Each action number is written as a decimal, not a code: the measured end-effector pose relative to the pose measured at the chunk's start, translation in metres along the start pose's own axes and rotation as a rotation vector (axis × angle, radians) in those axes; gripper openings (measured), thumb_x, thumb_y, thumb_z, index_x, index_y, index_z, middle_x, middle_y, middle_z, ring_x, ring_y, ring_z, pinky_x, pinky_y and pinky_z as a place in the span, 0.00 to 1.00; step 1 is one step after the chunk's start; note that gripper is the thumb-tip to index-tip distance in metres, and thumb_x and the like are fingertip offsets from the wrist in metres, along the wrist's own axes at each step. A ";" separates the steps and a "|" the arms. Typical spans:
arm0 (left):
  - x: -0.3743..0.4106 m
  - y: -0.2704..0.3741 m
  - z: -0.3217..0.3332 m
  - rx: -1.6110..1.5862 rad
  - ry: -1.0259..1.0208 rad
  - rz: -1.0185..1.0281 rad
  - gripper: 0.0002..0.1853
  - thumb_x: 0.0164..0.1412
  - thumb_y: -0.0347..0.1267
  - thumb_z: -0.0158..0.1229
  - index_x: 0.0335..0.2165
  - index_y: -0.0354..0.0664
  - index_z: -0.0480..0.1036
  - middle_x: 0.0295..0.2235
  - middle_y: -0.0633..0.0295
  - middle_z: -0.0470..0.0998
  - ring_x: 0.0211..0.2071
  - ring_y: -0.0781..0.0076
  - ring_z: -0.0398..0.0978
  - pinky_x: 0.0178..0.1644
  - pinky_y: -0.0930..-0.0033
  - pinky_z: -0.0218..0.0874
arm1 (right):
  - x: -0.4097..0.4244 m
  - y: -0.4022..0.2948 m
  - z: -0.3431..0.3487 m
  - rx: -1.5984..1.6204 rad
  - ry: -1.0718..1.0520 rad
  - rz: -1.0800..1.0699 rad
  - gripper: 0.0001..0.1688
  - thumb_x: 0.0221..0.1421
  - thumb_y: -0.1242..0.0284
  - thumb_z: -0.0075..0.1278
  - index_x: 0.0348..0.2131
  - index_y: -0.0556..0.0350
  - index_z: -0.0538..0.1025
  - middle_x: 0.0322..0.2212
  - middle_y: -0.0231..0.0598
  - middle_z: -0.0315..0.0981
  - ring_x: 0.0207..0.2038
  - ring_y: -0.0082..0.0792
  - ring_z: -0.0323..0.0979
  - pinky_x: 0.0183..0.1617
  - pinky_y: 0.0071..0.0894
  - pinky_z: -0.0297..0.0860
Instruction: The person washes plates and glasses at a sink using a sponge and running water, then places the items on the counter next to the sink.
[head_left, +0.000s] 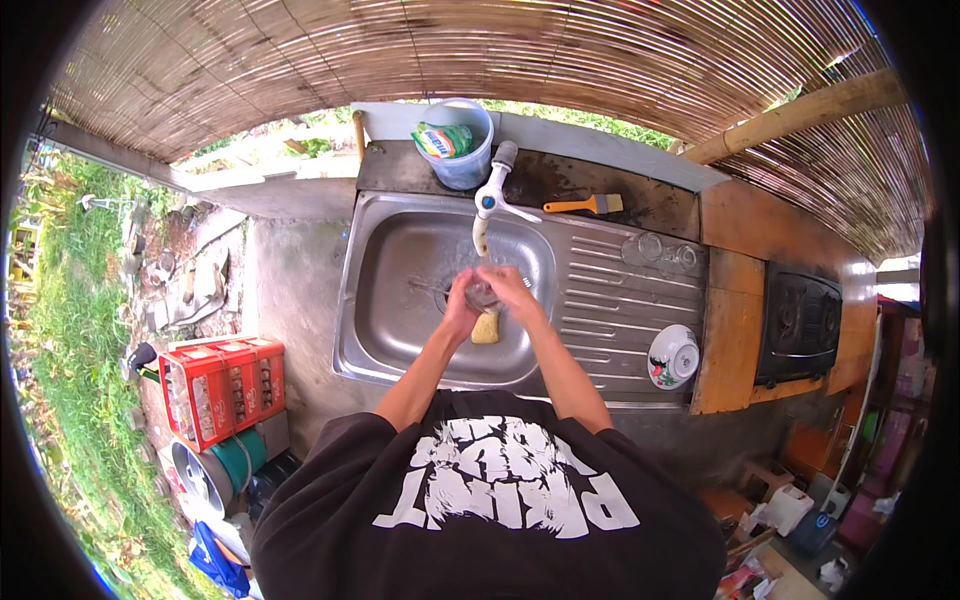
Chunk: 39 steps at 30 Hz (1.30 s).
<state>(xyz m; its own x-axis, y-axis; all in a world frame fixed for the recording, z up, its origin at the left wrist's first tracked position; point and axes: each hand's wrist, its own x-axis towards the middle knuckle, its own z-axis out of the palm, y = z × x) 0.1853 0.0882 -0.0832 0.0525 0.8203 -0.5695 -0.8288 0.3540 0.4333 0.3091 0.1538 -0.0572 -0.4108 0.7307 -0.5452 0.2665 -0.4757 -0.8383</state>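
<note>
Both hands are over the basin of a stainless steel sink (390, 322), under the spout of a white tap (489, 201). A clear glass (481, 295) is between them: my left hand (459, 309) grips its left side and my right hand (514, 291) holds its right upper side. Water runs from the spout onto the glass. A yellow sponge (485, 328) lies in the basin just below the hands. On the ribbed drainboard at the right, clear glasses (642, 248) lie near the back, and a white bowl with a painted pattern (673, 358) rests upside down near the front.
Behind the sink stand a plastic bucket (461, 171) holding a green packet (442, 141) and, to its right, an orange-handled brush (581, 204). A black stove (799, 322) is at the right. A red bottle crate (222, 390) stands at the left. A bamboo blind (480, 52) hangs beyond.
</note>
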 end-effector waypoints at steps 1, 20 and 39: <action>0.000 0.011 0.003 -0.017 -0.006 -0.083 0.22 0.60 0.47 0.54 0.48 0.52 0.62 0.46 0.62 0.69 0.46 0.62 0.70 0.51 0.49 0.61 | -0.012 -0.018 -0.004 -0.213 -0.016 -0.062 0.21 0.59 0.58 0.50 0.36 0.60 0.77 0.25 0.35 0.74 0.29 0.26 0.73 0.30 0.27 0.68; 0.004 0.031 0.000 0.052 0.162 -0.279 0.24 0.57 0.48 0.48 0.47 0.48 0.67 0.46 0.57 0.71 0.50 0.59 0.67 0.55 0.49 0.57 | -0.002 -0.026 0.006 0.085 -0.200 0.026 0.16 0.54 0.65 0.51 0.35 0.58 0.81 0.31 0.38 0.79 0.32 0.30 0.75 0.37 0.28 0.70; -0.019 0.053 0.038 0.287 0.133 -0.269 0.24 0.63 0.52 0.35 0.45 0.48 0.65 0.33 0.63 0.72 0.32 0.68 0.69 0.33 0.68 0.59 | -0.024 -0.038 0.011 0.008 -0.053 -0.097 0.18 0.59 0.63 0.49 0.38 0.61 0.78 0.32 0.40 0.79 0.38 0.30 0.76 0.55 0.33 0.61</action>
<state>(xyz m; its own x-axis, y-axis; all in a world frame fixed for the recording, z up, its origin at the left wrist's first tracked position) 0.1614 0.1086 -0.0224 0.1578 0.6229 -0.7663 -0.6052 0.6742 0.4233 0.2997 0.1491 -0.0117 -0.4803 0.7463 -0.4608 0.2168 -0.4081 -0.8868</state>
